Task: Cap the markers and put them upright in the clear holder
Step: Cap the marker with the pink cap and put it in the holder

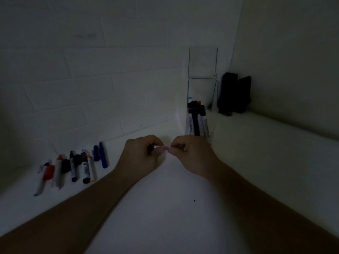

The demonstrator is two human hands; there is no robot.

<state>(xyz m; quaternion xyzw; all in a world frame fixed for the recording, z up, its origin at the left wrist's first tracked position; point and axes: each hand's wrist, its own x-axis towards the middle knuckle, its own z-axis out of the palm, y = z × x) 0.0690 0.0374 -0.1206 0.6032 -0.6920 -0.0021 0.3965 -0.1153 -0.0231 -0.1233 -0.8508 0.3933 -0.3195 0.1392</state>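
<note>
My left hand (141, 153) and my right hand (190, 153) meet over the white table, fingertips almost touching. Between them shows a small purple piece (166, 148) of a marker; whether it is the cap or the tip I cannot tell. My left fist hides most of the marker body. A clear holder (201, 85) stands against the wall just behind my right hand, with several capped markers (197, 120) upright inside. A row of loose markers and caps (73, 167) lies on the table to the left.
A white brick wall runs behind the table. A black object (233, 94) leans in the right corner beside the holder. A raised white ledge (275, 129) runs along the right side. The scene is dim.
</note>
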